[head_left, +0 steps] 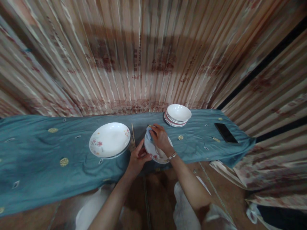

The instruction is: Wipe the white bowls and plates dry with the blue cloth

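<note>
A white plate (155,152) with small red flowers is tilted between my hands near the table's front edge. My left hand (139,155) grips its left rim, thumb on the upper face and fingers at the outer side. In my right hand (159,136) is a light blue cloth (149,134), pinched and pressed against the far left part of the plate. A bracelet circles the right wrist. Just left of my left hand lies a bunch of thin wooden chopsticks (132,145), partly hidden by that hand.
Large floral plates (110,139) are stacked on the left. A stack of white bowls (178,113) stands at the back right, and a black phone (225,133) lies farther right. A teal patterned cloth (43,159) covers the table; pleated curtains (144,70) hang behind and at the right.
</note>
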Demonstrator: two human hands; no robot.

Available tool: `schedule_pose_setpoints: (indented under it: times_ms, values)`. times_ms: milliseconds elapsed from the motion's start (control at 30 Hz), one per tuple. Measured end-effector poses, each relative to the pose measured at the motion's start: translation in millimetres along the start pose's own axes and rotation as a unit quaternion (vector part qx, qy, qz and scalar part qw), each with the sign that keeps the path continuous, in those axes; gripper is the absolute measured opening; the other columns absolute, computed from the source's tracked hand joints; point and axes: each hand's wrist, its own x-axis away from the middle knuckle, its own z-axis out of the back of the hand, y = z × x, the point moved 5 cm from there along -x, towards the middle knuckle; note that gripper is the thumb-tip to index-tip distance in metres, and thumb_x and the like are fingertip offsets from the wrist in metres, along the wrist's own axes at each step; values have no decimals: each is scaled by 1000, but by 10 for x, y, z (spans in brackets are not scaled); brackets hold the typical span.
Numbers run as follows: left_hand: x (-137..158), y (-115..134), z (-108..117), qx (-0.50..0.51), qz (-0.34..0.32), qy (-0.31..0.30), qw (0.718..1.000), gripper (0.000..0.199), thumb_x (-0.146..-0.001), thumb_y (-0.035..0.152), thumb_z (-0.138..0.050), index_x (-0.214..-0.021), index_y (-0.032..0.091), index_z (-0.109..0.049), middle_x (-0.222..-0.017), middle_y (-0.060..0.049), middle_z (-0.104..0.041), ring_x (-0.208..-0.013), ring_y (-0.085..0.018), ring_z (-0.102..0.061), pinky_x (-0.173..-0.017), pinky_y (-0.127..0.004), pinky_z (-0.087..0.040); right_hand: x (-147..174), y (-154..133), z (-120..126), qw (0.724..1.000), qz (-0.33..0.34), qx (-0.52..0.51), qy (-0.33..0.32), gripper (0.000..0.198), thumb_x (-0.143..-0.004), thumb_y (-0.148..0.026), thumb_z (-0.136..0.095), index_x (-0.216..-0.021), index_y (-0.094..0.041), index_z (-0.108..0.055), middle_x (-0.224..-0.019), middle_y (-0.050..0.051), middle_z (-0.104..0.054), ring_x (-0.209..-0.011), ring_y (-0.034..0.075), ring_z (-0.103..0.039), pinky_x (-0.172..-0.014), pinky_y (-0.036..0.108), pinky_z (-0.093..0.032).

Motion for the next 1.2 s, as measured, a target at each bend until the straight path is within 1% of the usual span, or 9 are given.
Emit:
schedule_pose_setpoints:
  times_ms: [167, 300, 433, 533, 633, 733, 867, 1067, 1200]
  values:
    - [14, 6, 6, 6, 12, 4, 1000, 112, -51, 25, -86, -150, 13, -34, -96, -7, -72, -88, -24, -67, -70, -34, -58, 1, 369, 32, 995, -56, 85, -9, 20, -94, -20, -54, -104, -17, -70, -111, 14, -70, -109, 26, -61, -100, 40, -43]
    - [1, -10, 20, 3, 12, 0, 1000, 113, -51, 25, -86, -151, 14, -33, -100, -8, -72, -92, -26, -67, -73, -36, -59, 107, 598, 140, 986, -92, 137, -32, 17, -93, -19, -55, -100, -17, -70, -104, 12, -72, -99, 23, -64, -94, 35, -44]
    - [-29, -37, 34, -8, -2, -5, 1000, 111, -52, 25, -85, -150, 15, -35, -102, -8, -72, -96, -27, -66, -75, -37, -59, 217, 718, 225, 979, -108, 167, -42, 16, -93, -18, -54, -94, -17, -70, -97, 10, -72, -93, 21, -65, -90, 31, -43]
    - [-33, -45, 28, -11, -9, -7, 1000, 108, -53, 24, -85, -149, 16, -37, -106, -9, -71, -99, -28, -66, -76, -37, -59, 251, 733, 218, 978, -108, 173, -41, 17, -93, -19, -53, -95, -17, -70, -97, 11, -72, -93, 22, -64, -90, 31, -43]
    - [-14, -40, 13, -6, -2, -10, 1000, 109, -55, 26, -84, -151, 18, -34, -110, -10, -69, -100, -28, -65, -73, -36, -59, 244, 696, 163, 980, -97, 171, -33, 18, -94, -19, -52, -98, -15, -69, -99, 13, -71, -96, 24, -62, -91, 34, -44]
    - [10, -35, 2, 0, 11, -15, 1000, 110, -56, 26, -84, -152, 19, -31, -110, -9, -68, -100, -28, -66, -73, -36, -60, 211, 629, 116, 985, -84, 153, -6, 20, -94, -19, -49, -102, -15, -68, -102, 15, -69, -98, 25, -61, -92, 39, -45]
    - [30, -27, -6, 10, 12, -24, 1000, 110, -56, 27, -85, -152, 21, -31, -108, -8, -69, -100, -28, -66, -73, -37, -60, 151, 504, 75, 990, -68, 123, 18, 22, -94, -21, -48, -106, -16, -67, -109, 16, -67, -102, 27, -59, -94, 43, -45]
    - [42, -40, 8, 11, 18, -15, 1000, 105, -58, 23, -84, -151, 24, -34, -109, -8, -69, -99, -27, -67, -75, -37, -60, 105, 184, 20, 998, -19, 54, 42, 31, -95, -21, -45, -119, -14, -64, -127, 16, -60, -116, 28, -54, -102, 44, -43]
    - [36, -47, 12, 14, 14, -14, 1000, 106, -56, 24, -84, -150, 24, -35, -107, -8, -70, -98, -27, -67, -74, -38, -60, 146, -41, -16, 999, -6, -20, 45, 34, -95, -22, -44, -122, -15, -64, -135, 15, -57, -124, 26, -51, -109, 44, -40]
